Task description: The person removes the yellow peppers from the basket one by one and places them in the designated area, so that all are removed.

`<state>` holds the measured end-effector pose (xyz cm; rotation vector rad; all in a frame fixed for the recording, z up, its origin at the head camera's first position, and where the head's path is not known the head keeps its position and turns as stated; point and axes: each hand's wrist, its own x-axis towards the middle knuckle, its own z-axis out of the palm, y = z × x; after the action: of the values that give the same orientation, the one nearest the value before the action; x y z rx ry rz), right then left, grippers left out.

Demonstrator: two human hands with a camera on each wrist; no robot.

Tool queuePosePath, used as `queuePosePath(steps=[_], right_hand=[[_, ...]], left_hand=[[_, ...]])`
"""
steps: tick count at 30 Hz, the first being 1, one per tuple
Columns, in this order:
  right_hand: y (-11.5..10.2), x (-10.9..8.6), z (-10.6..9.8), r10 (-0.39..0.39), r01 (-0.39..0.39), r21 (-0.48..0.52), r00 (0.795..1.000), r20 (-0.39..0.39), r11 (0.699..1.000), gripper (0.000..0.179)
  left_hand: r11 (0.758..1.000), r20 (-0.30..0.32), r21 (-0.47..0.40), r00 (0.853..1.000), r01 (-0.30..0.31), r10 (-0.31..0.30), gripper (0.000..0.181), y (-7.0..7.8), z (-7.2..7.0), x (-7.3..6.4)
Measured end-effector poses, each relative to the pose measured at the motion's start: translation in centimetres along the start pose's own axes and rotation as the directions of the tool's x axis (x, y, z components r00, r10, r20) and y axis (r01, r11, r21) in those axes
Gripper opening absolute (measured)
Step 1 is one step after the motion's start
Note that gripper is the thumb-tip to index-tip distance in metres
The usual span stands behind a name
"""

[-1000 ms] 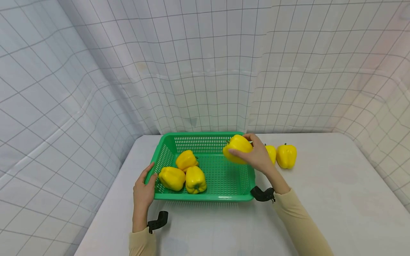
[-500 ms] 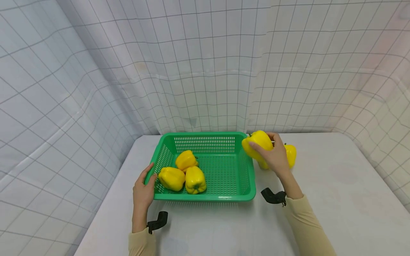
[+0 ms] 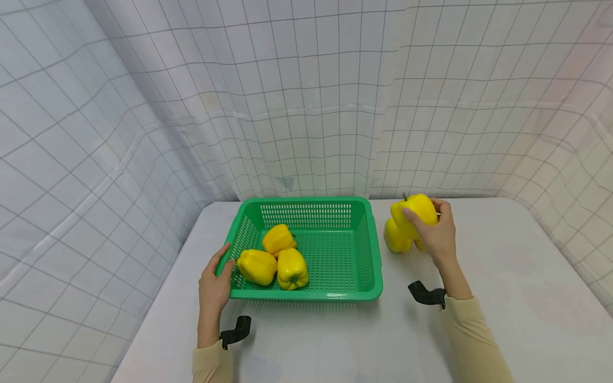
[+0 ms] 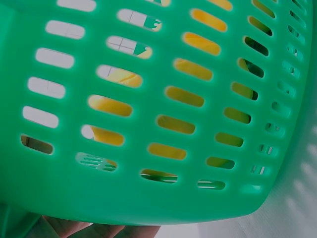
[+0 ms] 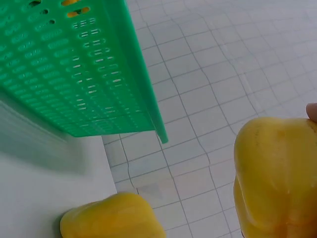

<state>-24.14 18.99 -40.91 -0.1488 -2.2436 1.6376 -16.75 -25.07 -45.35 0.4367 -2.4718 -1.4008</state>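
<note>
My right hand [image 3: 439, 234] holds a yellow bell pepper [image 3: 415, 213] by its side, stem up, to the right of the green basket [image 3: 306, 296]. In the right wrist view the held pepper [image 5: 277, 178] fills the lower right, with one fingertip [image 5: 311, 112] showing. Behind and below it, another yellow pepper [image 3: 396, 238] stands on the table; a third is almost wholly covered by the held one and my hand. My left hand [image 3: 215, 284] grips the basket's left rim. Several fingers [image 4: 101, 230] show past the slotted basket wall [image 4: 133, 198] in the left wrist view.
Inside the basket, three yellow peppers [image 3: 293, 269] lie together on the left half; bare mesh floor [image 3: 330, 260] shows at right. White table [image 3: 503, 276] extends right and front. A white grid-patterned curtain [image 3: 306, 106] closes off the back and sides.
The right hand has carried its pepper rightward, from over the basket's right part to above the peppers on the table. The left hand and basket have stayed put.
</note>
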Motion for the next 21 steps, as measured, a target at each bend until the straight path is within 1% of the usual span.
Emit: queuePosePath(steps=[3, 10, 14, 21], right_hand=[[0.5, 0.2, -0.7, 0.015, -0.015, -0.006, 0.999, -0.032, 1.000, 0.069], [1.6, 0.6, -2.1, 0.032, -0.031, 0.003, 0.992, -0.121, 1.000, 0.069], [2.2, 1.0, -2.6, 0.058, -0.059, -0.002, 0.985, -0.161, 0.998, 0.071], [3.3, 1.8, -3.5, 0.114, -0.120, -0.015, 0.970, -0.216, 0.993, 0.069]], left_hand=[[1.000, 0.001, -0.010, 1.000, 0.000, 0.000, 0.045, 0.0, 0.0, 0.0], [1.000, 0.002, -0.003, 1.000, -0.013, 0.013, 0.044, 0.0, 0.0, 0.0], [1.000, 0.005, -0.012, 1.000, -0.012, 0.012, 0.044, 0.1, 0.0, 0.0], [0.999, 0.011, -0.034, 1.000, -0.004, 0.005, 0.045, 0.1, 0.0, -0.1]])
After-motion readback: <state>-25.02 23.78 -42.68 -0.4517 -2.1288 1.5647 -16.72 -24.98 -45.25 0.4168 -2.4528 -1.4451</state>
